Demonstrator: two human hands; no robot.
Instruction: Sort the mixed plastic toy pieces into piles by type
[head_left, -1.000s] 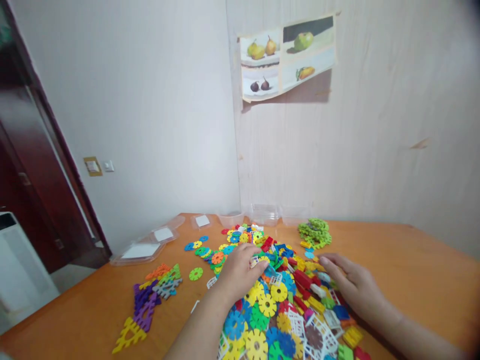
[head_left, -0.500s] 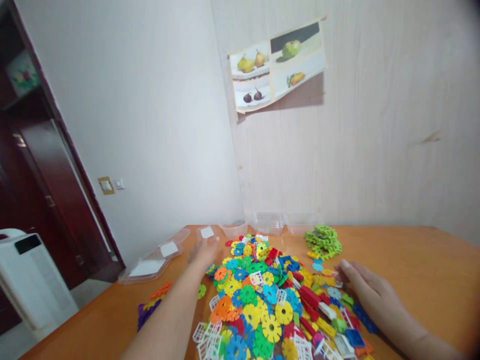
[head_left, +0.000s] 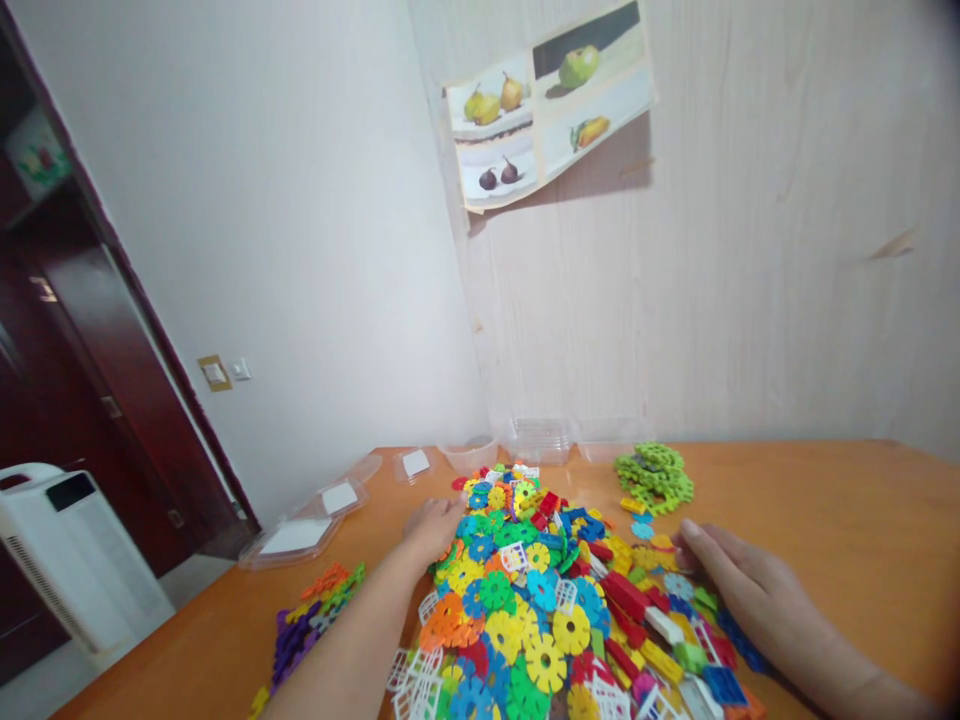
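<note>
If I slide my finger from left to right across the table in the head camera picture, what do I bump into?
Purple pieces → left hand → big mixed colourful pile → right hand. The green pile lies farther back, above the right hand.

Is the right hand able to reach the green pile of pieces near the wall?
Probably yes: the right hand lies flat just before the green pile, with only a few loose pieces between.

You get bright, even room light; the poster (head_left: 551, 105) throws a soft shadow rightward, walls bend toward the edges, and the corners darken and blur
</note>
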